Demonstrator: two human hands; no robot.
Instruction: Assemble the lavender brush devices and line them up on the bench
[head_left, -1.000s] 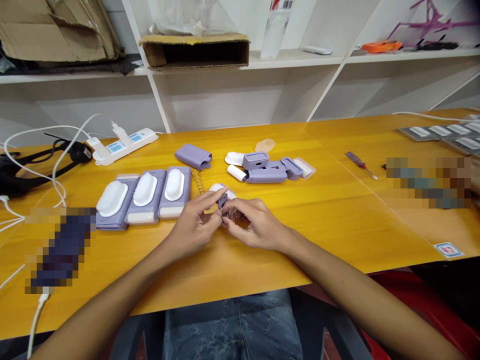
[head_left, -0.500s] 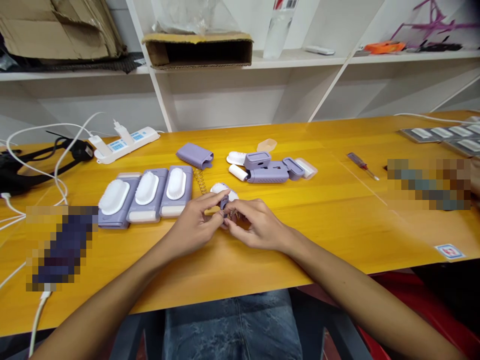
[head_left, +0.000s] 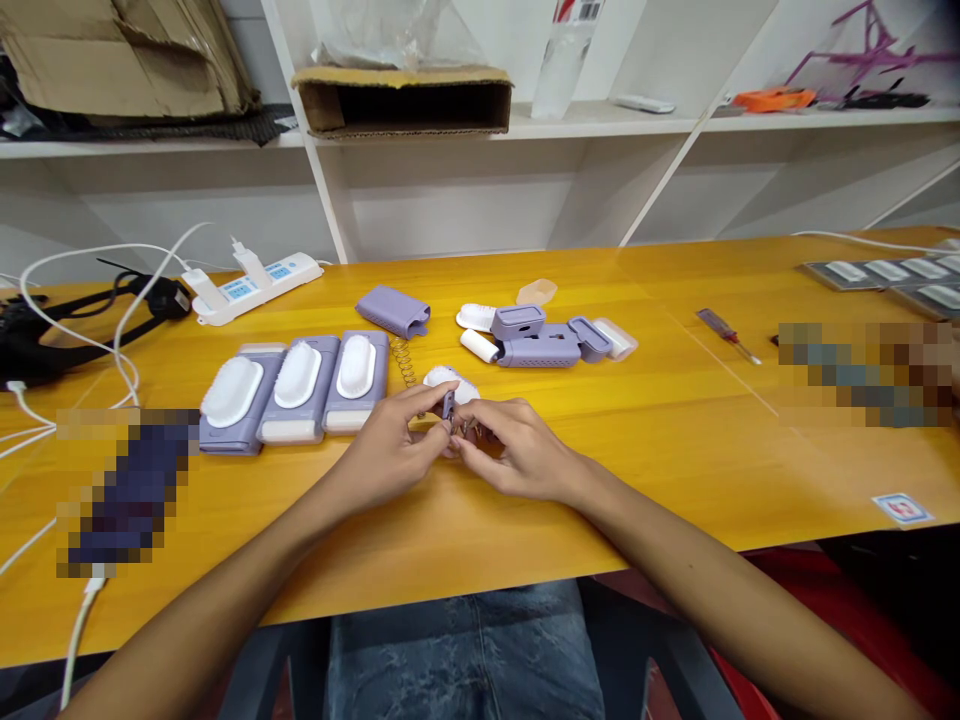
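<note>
My left hand (head_left: 394, 440) pinches a small purple plastic part (head_left: 448, 405) between thumb and fingers. Close against it, my right hand (head_left: 517, 447) has its thumb and forefinger pressed together at the part's lower end; what lies between them is mostly hidden. Just behind the fingers is a white bristled brush head (head_left: 442, 380), partly covered. A thin coil spring (head_left: 403, 362) rests on the table left of it. Further back lies a purple casing (head_left: 394, 311). Right of that, purple housing pieces (head_left: 540, 347) sit with a white brush piece (head_left: 475, 317) and a clear cap (head_left: 619, 338).
Three purple brush units (head_left: 295, 385) with white heads stand in a row on the left. Beyond them are a power strip (head_left: 259, 288) with white cables and a black headset-like strap (head_left: 90, 325). A screwdriver (head_left: 726, 333) lies at right. Trays (head_left: 862, 272) with white pieces sit far right.
The view has shifted slightly. Both hands stay together, and the small purple part has turned a little more upright in the left fingers.
</note>
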